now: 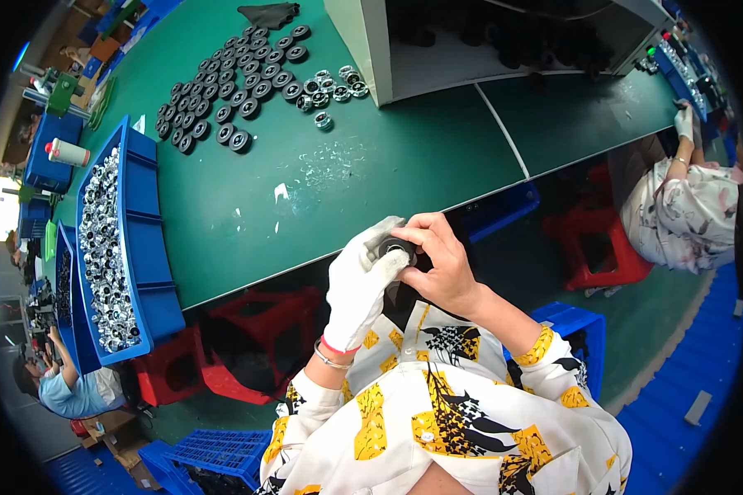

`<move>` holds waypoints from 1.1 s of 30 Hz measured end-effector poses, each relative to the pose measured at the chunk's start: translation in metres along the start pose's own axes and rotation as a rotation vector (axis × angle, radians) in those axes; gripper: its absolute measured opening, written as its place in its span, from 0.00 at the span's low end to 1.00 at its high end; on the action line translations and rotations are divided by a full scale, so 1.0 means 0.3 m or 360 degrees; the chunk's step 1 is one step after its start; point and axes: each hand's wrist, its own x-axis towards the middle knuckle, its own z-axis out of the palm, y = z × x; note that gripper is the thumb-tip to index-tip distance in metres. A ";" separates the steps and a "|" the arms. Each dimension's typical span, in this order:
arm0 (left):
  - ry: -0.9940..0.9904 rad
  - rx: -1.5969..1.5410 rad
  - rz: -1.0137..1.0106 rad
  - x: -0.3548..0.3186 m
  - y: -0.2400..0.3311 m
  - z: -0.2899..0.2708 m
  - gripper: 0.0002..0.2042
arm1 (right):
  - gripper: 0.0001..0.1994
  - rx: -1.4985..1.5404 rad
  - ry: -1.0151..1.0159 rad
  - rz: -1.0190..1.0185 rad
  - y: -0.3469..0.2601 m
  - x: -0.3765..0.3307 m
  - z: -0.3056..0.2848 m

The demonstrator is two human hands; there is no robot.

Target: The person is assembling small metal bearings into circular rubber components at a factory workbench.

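Just past the table's near edge, both my hands hold a small black wheel (396, 246) in front of my chest. My left hand (355, 285), in a white glove, grips it with the thumb across its face. Bare fingers of my right hand (444, 262) pinch its right side, and they partly cover it. On the green table (371, 194) ahead, rows of black wheels (262, 88) lie flat. Beside them sits a small group of shiny metal hubs (323, 121).
At left stands a long blue bin (147, 239) full of shiny metal parts, with a white bottle (68, 153) behind it. A pale cabinet (359, 49) rises at the table's back. Red stools (260, 330) are underneath. Co-workers sit at far right (677, 214) and lower left (78, 388).
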 end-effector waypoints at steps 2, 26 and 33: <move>-0.0021 0.0027 -0.0053 -0.009 0.013 -0.013 0.23 | 0.25 0.0001 -0.0111 -0.0114 -0.013 0.019 -0.021; -0.0018 0.0027 -0.0085 -0.018 0.027 0.015 0.28 | 0.25 -0.0082 0.0022 -0.0222 -0.002 -0.005 -0.008; -0.0012 -0.0201 -0.0067 -0.027 0.009 0.029 0.30 | 0.27 -0.0035 0.0020 -0.0038 -0.018 -0.001 -0.027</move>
